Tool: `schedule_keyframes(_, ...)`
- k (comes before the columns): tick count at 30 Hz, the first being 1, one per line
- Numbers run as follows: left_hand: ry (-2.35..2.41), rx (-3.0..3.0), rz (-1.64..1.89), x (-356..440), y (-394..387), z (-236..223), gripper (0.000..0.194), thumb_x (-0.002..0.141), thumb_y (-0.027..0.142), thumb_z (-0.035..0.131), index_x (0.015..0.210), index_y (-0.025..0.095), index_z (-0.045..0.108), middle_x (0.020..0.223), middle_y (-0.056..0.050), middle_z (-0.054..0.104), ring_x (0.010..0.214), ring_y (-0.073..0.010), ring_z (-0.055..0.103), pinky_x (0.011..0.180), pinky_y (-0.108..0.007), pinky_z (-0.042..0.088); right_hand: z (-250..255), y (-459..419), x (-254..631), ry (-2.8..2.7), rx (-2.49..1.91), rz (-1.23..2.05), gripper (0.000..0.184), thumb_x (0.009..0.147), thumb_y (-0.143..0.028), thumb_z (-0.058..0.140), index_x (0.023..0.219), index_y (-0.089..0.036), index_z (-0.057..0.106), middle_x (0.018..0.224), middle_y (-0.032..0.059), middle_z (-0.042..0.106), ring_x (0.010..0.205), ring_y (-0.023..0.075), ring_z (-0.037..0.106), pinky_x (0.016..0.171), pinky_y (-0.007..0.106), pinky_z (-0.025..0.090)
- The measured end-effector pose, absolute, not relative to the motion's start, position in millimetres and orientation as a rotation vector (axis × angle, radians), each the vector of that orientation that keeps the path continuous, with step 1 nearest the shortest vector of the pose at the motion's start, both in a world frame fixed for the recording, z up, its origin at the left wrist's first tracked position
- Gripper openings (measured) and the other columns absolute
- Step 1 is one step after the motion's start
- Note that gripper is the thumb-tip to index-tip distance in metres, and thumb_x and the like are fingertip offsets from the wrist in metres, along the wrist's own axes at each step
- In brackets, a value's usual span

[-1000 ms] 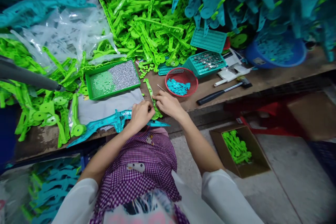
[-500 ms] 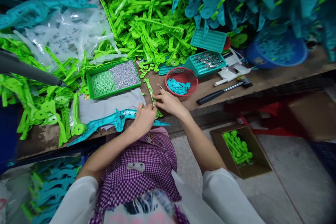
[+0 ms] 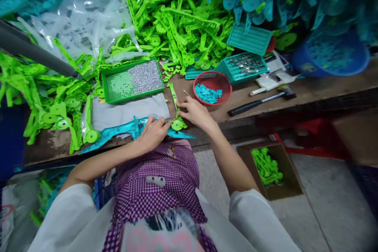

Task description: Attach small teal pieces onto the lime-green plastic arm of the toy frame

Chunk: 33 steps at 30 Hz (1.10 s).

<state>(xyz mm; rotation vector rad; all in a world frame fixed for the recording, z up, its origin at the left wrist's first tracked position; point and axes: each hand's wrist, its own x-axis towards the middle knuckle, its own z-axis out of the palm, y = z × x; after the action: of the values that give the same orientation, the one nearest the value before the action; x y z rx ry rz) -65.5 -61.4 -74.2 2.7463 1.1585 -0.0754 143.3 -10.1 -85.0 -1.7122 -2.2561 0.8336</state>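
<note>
A long blue plastic part (image 3: 115,129) lies along the front edge of the bench, with thin wires on it. My left hand (image 3: 153,132) is over its middle, fingers curled and fingertips pointing right; what they hold, if anything, is hidden. Just right of these fingertips, a slim lime-green plastic part (image 3: 174,96) lies lengthwise, its round end toward me. My right hand (image 3: 196,114) pinches this green part along its middle with thumb and fingers. A thin metal rod (image 3: 186,93) shows above my right hand; whether it is in the hand I cannot tell.
A green tray (image 3: 132,98) holds small metal pieces. Near my right hand stands a red basket (image 3: 227,93) of blue pieces, beside a teal tray (image 3: 224,71). A hammer (image 3: 251,107) lies farther right. Lime-green parts (image 3: 177,19) are heaped behind; a cardboard box (image 3: 291,181) stands below right.
My left hand has moved left, away from the green part and over the blue part, uncovering the green part's round end. My right hand stays at the green part. The view has shifted slightly.
</note>
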Motion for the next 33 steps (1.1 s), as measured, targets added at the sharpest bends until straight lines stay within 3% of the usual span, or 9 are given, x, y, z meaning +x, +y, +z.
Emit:
schedule_keyframes(6,0.963,2.904,-0.131,-61.9,-58.0,-72.3,0.033,0.096,0.009,0.033,0.119,0.007,0.056,0.091,-0.011,0.063,0.082,-0.0202,0.057,0.079,-0.035,0.033,-81.9,-13.3,141.5,-2.332,-1.712,0.783,0.039,0.087,-0.024,0.051,0.125,-0.024,0.062,0.119,0.0085,0.058,0.113,0.0255,0.055,0.093,0.039,0.047)
schedule_keyframes(13,1.020,2.682,-0.010,-65.0,-52.8,-71.5,0.030,0.096,0.016,0.037,0.114,0.013,0.061,0.095,-0.010,0.061,0.085,-0.0215,0.055,0.080,-0.036,0.033,-82.7,-7.9,148.4,-2.479,-1.584,0.795,0.047,0.081,-0.029,0.057,0.128,-0.022,0.059,0.117,0.0091,0.056,0.107,0.0259,0.057,0.090,0.037,0.046)
schedule_keyframes(20,1.116,2.611,0.043,-71.4,-50.1,-69.2,0.037,0.096,0.014,0.037,0.128,0.017,0.055,0.093,-0.008,0.062,0.081,-0.0202,0.054,0.076,-0.035,0.030,-78.0,-8.5,146.4,-2.479,-1.595,0.787,0.048,0.083,-0.040,0.061,0.127,-0.021,0.060,0.119,0.0107,0.056,0.109,0.0272,0.056,0.091,0.039,0.047)
schedule_keyframes(26,1.015,2.585,-0.125,-61.6,-53.7,-61.5,0.031,0.097,0.016,0.035,0.112,0.014,0.062,0.095,-0.010,0.062,0.084,-0.0209,0.057,0.078,-0.036,0.030,-81.1,-8.8,145.8,-2.466,-1.626,0.790,0.052,0.081,-0.040,0.066,0.129,-0.022,0.059,0.121,0.0107,0.057,0.115,0.0287,0.056,0.095,0.042,0.048)
schedule_keyframes(33,1.009,2.783,-0.153,-64.8,-62.6,-71.3,0.034,0.096,0.010,0.035,0.124,0.012,0.053,0.097,-0.010,0.061,0.085,-0.0204,0.058,0.083,-0.038,0.032,-86.8,-8.3,148.6,-2.411,-1.622,0.837,0.049,0.083,-0.038,0.064,0.129,-0.022,0.059,0.121,0.0107,0.056,0.115,0.0285,0.056,0.097,0.042,0.047)
